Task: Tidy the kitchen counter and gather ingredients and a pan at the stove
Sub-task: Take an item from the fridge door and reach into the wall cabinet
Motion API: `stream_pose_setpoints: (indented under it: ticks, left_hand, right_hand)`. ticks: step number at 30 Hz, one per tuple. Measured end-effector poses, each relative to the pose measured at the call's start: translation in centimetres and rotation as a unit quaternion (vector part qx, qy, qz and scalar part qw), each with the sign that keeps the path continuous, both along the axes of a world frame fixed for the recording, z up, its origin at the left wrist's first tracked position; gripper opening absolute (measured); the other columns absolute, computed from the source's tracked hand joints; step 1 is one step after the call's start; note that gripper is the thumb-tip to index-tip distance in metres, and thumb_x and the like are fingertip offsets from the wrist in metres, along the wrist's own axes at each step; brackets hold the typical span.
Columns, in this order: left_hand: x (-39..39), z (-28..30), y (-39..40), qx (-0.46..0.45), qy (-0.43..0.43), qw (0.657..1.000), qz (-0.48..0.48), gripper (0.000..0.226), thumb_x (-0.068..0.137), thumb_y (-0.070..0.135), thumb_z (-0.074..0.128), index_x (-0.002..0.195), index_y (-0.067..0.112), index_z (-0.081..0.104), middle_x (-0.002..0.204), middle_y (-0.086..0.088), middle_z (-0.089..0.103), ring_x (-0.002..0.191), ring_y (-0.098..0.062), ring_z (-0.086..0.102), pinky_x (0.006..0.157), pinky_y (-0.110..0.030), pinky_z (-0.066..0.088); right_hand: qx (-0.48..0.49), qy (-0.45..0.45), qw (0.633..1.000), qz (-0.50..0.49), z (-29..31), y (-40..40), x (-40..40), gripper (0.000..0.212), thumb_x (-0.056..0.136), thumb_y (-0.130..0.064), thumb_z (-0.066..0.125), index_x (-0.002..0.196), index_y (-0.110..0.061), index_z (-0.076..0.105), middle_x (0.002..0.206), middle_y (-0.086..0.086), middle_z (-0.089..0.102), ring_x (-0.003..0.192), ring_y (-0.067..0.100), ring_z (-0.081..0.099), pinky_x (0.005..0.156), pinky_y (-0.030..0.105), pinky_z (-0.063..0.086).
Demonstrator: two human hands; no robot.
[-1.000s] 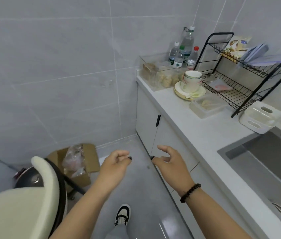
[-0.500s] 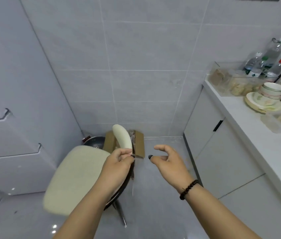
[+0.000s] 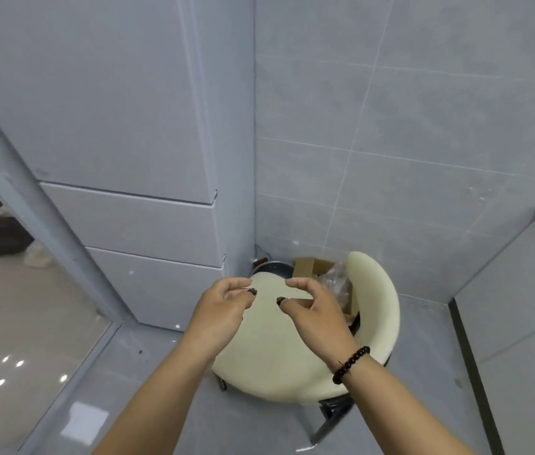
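Grey tiled walls meet in a corner at twelve o'clock, where a dark round pan [image 3: 272, 268] sits on the floor behind a cream padded chair [image 3: 279, 343], beside a brown cardboard box [image 3: 312, 266]. Both hands hover above the seat holding nothing: the left hand [image 3: 223, 307] at nine o'clock and the right hand [image 3: 315, 310] at three o'clock have loosely curled fingers. To fetch the pan well, the person should probably reach past the chair's left edge and grasp its handle.
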State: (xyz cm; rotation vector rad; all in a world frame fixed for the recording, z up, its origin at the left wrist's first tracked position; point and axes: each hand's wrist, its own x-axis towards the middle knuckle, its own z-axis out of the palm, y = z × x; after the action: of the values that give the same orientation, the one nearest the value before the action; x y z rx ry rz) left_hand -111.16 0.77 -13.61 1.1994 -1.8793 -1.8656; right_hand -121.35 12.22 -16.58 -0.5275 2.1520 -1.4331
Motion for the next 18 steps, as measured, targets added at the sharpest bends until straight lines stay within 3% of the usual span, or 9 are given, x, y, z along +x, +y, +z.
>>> stream_pose_setpoints:
  ticks: [3, 8, 12, 16, 18]
  left_hand:
    - [2.9, 0.0, -3.8, -0.002, 0.005, 0.999, 0.047, 0.023, 0.091, 0.009, 0.057, 0.111, 0.017, 0.063, 0.106, 0.0, 0.068, 0.093, -0.009, 0.064, 0.079, -0.024, 0.049]
    - [6.4, -1.1, -8.3, 0.0, 0.003, 0.993, 0.115, 0.021, 0.092, 0.012, 0.058, 0.112, 0.017, 0.062, 0.106, -0.001, 0.068, 0.095, -0.009, 0.063, 0.081, -0.024, 0.049]
    - [7.9, -1.6, -11.8, 0.008, -0.022, 0.989, 0.147, 0.022, 0.093, 0.014, 0.057, 0.113, 0.02, 0.062, 0.108, 0.0, 0.068, 0.101, -0.014, 0.063, 0.095, -0.033, 0.049]
    - [8.1, -1.6, -16.2, 0.003, -0.035, 0.986, 0.164, 0.017, 0.093, 0.017, 0.057, 0.106, 0.026, 0.063, 0.108, 0.002, 0.068, 0.105, -0.015, 0.062, 0.1, -0.04, 0.048]
    - [7.7, -1.6, -18.7, 0.001, -0.033, 0.985, 0.171, 0.018, 0.093, 0.015, 0.057, 0.108, 0.023, 0.063, 0.107, 0.002, 0.068, 0.104, -0.016, 0.063, 0.099, -0.039, 0.049]
  right_hand:
    - [-0.012, 0.002, 1.0, 0.029, 0.2, -4.4, 1.7, 0.027, 0.084, -0.02, 0.066, 0.109, -0.03, 0.058, 0.119, -0.003, 0.059, 0.095, 0.008, 0.061, 0.072, 0.02, 0.042]
    - [-0.024, 0.012, 0.996, 0.085, 0.1, -10.7, 3.6, 0.025, 0.083, -0.016, 0.066, 0.103, -0.03, 0.059, 0.119, -0.003, 0.056, 0.089, 0.011, 0.061, 0.078, 0.026, 0.046]
    - [-0.018, 0.011, 0.991, 0.129, -0.5, -15.6, 4.0, 0.026, 0.085, -0.019, 0.066, 0.108, -0.028, 0.058, 0.116, 0.002, 0.056, 0.079, 0.003, 0.053, 0.068, 0.018, 0.039]
    - [-0.02, -0.008, 0.988, 0.154, -0.9, -20.7, 3.6, 0.027, 0.086, -0.021, 0.066, 0.111, -0.029, 0.057, 0.12, 0.001, 0.055, 0.089, 0.004, 0.057, 0.075, 0.018, 0.042]
    - [-0.026, -0.018, 0.986, 0.161, -1.2, -23.5, 3.1, 0.026, 0.087, -0.022, 0.066, 0.109, -0.032, 0.056, 0.12, 0.004, 0.058, 0.079, 0.004, 0.055, 0.074, 0.019, 0.041]
